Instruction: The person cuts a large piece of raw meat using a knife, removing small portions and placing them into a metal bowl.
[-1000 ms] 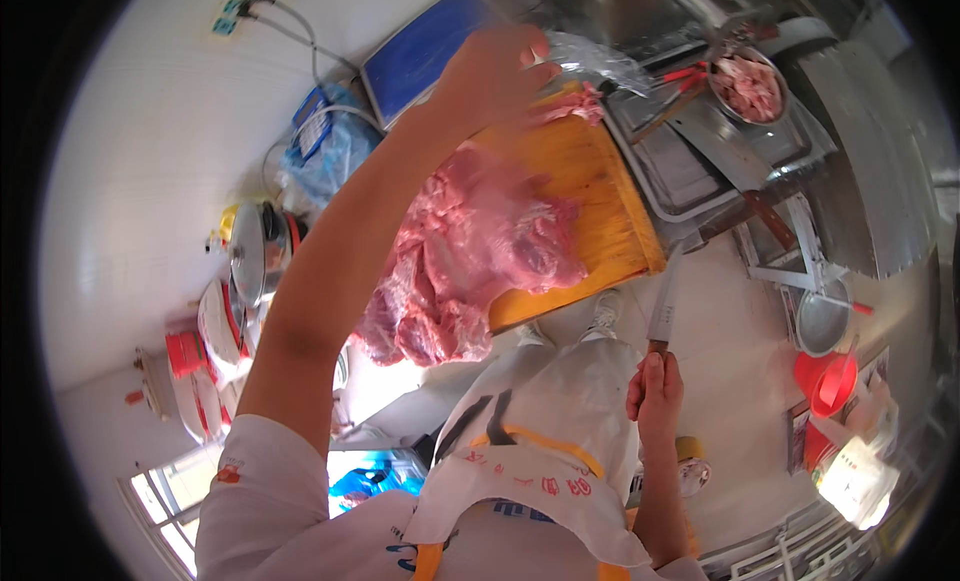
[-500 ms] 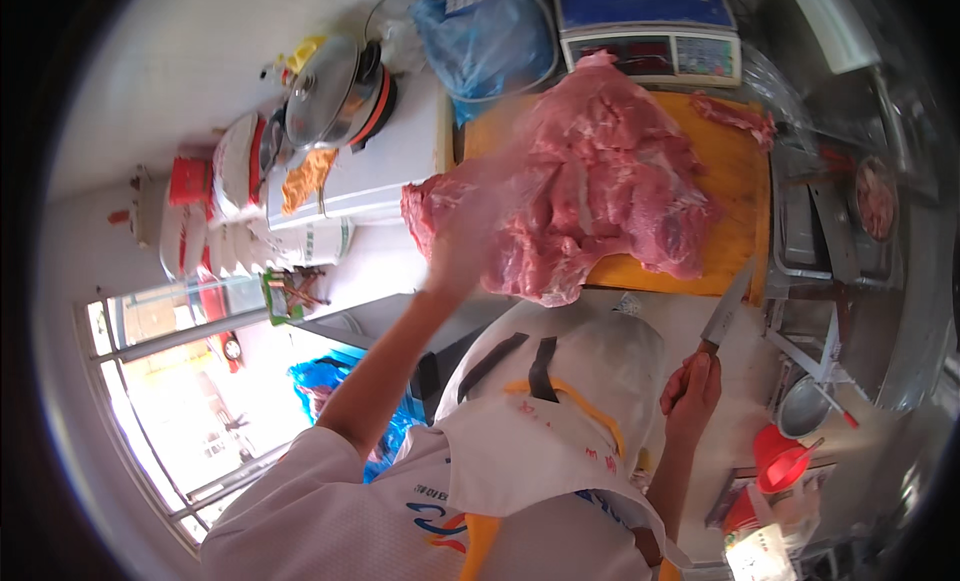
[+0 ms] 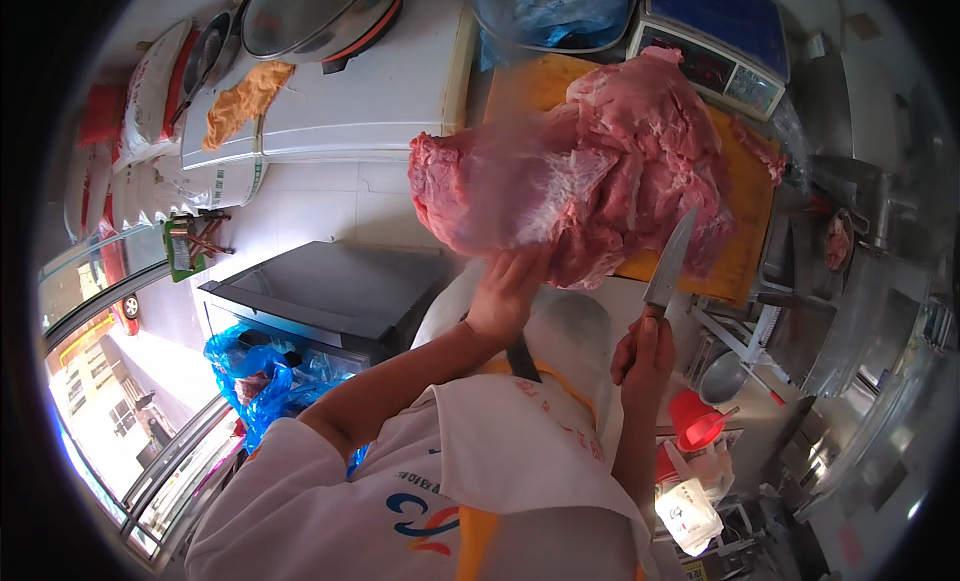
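A large slab of raw pink meat (image 3: 625,156) with white fat lies on a yellow cutting board (image 3: 742,266), overhanging its near left part. My left hand (image 3: 510,286) grips the meat's lower edge with curled fingers, its thumb mostly hidden. My right hand (image 3: 643,354) is closed around the handle of a knife (image 3: 670,256), whose blade points up over the near right part of the meat. A loose strip of meat (image 3: 760,151) lies at the board's right side. A hazy smear blurs part of the slab.
A scale (image 3: 705,26) and blue bag (image 3: 555,6) stand behind the board. A white counter (image 3: 370,96) with a lidded pan (image 3: 320,11) and orange cloth (image 3: 245,101) is left. A dark cabinet (image 3: 320,286) is lower left. Steel trays (image 3: 778,256) and a red container (image 3: 690,421) are right.
My left hand came down from high above the board to the meat's lower edge. The knife rose toward the meat. The view has turned, shifting the board rightward.
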The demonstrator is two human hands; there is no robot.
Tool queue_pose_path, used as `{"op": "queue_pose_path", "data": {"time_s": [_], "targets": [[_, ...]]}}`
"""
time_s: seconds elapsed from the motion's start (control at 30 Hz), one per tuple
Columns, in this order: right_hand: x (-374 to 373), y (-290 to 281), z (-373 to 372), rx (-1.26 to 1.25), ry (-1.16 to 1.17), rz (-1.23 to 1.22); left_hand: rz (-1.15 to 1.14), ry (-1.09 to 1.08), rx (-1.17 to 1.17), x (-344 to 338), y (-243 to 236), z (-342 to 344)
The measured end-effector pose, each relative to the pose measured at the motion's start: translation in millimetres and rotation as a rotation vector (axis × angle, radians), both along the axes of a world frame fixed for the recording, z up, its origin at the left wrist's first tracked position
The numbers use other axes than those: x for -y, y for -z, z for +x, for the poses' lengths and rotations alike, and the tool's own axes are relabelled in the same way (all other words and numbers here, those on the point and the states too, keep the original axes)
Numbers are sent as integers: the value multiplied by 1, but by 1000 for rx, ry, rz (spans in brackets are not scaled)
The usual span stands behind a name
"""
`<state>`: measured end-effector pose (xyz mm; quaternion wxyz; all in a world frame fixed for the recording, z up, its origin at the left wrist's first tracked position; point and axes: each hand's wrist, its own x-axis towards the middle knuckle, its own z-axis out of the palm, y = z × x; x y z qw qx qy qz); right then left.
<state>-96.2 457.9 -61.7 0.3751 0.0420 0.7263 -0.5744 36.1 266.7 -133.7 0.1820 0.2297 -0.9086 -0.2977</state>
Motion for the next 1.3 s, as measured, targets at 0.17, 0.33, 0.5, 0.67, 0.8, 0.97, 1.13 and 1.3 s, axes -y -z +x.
{"op": "queue_pose_path", "data": {"time_s": [0.17, 0.33, 0.5, 0.67, 0.8, 0.97, 1.13, 1.3], "targets": [[16, -5, 13, 2, -20, 7, 223, 22, 8, 14, -10, 6], [19, -4, 20, -10, 13, 33, 156, -41, -130, 46, -25, -56], [14, -8, 20, -35, -8, 20, 119, -110, -103, 65, -1, -98], [-3, -3, 16, -65, -37, -6, 316, -123, -120, 80, 8, -114], [-10, -1, 9, -46, -56, -49, 462, 9, -34, 104, -11, -128], [-13, 0, -2, -28, -112, -87, 590, 103, 22, 107, -44, -118], [4, -6, -17, -151, -332, 77, 496, 30, 118, 95, -86, -106], [36, 24, -23, -528, -492, 170, 481, -46, 141, 91, -61, -101]]}}
